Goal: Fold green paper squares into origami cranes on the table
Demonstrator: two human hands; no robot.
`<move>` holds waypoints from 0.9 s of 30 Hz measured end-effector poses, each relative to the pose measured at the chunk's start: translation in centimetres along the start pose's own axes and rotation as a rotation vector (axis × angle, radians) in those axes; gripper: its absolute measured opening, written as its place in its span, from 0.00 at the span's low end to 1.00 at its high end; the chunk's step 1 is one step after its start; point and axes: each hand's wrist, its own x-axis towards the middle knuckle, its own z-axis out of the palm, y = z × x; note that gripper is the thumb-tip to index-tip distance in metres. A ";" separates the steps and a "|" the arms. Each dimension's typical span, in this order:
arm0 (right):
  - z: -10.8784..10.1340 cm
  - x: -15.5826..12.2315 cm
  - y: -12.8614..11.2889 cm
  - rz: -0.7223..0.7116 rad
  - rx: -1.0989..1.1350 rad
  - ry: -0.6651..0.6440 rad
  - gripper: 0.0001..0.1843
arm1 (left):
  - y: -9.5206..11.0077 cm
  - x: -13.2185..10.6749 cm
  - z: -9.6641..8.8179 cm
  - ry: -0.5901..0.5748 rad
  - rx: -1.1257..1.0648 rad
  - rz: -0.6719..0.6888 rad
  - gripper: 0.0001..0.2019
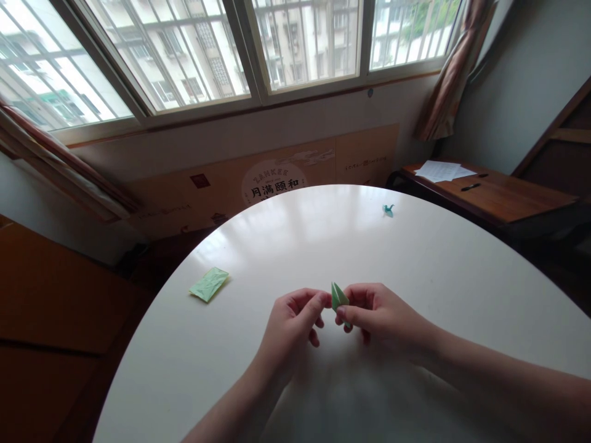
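Observation:
A small folded piece of green paper (pixel 338 296) is held just above the round white table (pixel 415 271), near its middle. My left hand (pixel 295 323) pinches its left edge between thumb and forefinger. From the other side, my right hand (pixel 376 317) grips it with fingers curled. The paper's lower part is hidden behind my right fingers.
A flat light green packet (pixel 209 284) lies on the table to the left. A tiny blue folded paper figure (pixel 388 210) sits near the far edge. A wooden desk (pixel 503 197) with white sheets (pixel 441 170) and a black pen (pixel 470 186) stands at the right.

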 end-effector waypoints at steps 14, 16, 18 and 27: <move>-0.2 0.0 0.1 -0.088 -0.036 0.062 0.10 | -0.3 0.0 0.1 -0.067 0.093 -0.028 0.09; -0.2 0.0 0.2 -0.120 0.006 0.056 0.14 | -0.1 0.0 0.1 -0.056 0.080 -0.073 0.11; -0.2 0.0 0.1 -0.137 0.051 0.067 0.18 | 0.1 -0.1 0.2 -0.047 0.000 -0.117 0.12; 0.1 0.0 0.2 -0.126 0.102 0.055 0.17 | 0.4 -0.4 0.4 0.006 -0.130 -0.154 0.14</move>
